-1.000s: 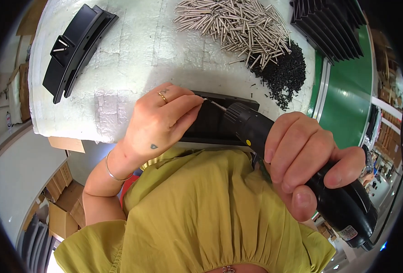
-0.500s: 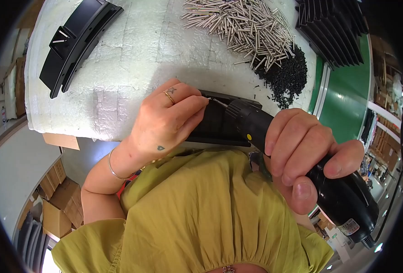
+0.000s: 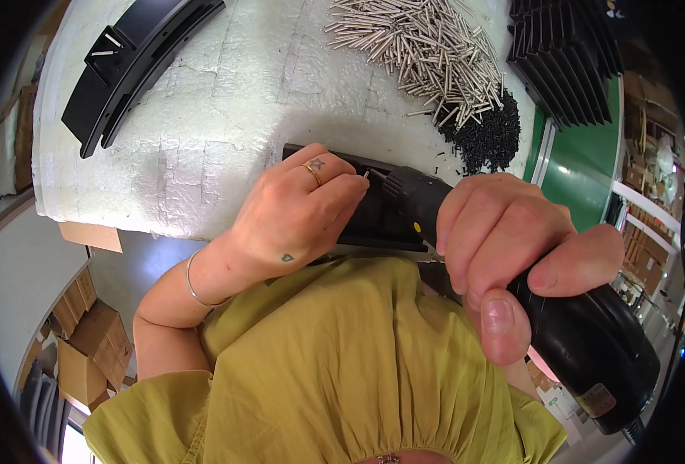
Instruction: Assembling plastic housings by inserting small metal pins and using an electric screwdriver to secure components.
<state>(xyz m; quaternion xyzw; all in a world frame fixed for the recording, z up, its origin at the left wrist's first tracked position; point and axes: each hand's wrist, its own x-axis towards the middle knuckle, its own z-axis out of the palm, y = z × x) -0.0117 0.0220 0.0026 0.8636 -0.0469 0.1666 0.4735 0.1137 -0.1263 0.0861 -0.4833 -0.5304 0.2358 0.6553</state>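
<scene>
My right hand (image 3: 509, 255) grips a black electric screwdriver (image 3: 590, 348), whose tip points left at a black plastic part (image 3: 373, 220) lying at the near edge of the white foam pad (image 3: 226, 116). My left hand (image 3: 300, 216) rests on that part and pinches a small silver screw at the driver's tip. A gold ring is on one finger and a thin bracelet on the wrist.
A long curved black plastic part (image 3: 130, 58) lies at the far left of the pad. A heap of silver metal pins (image 3: 424, 46) and a pile of small black screws (image 3: 485, 139) lie at the back right, beside stacked black parts (image 3: 563, 54). Cardboard boxes (image 3: 80, 340) stand on the floor at left.
The view has shifted slightly; both hands hold their places, with the driver tip staying at the screw on the black part.
</scene>
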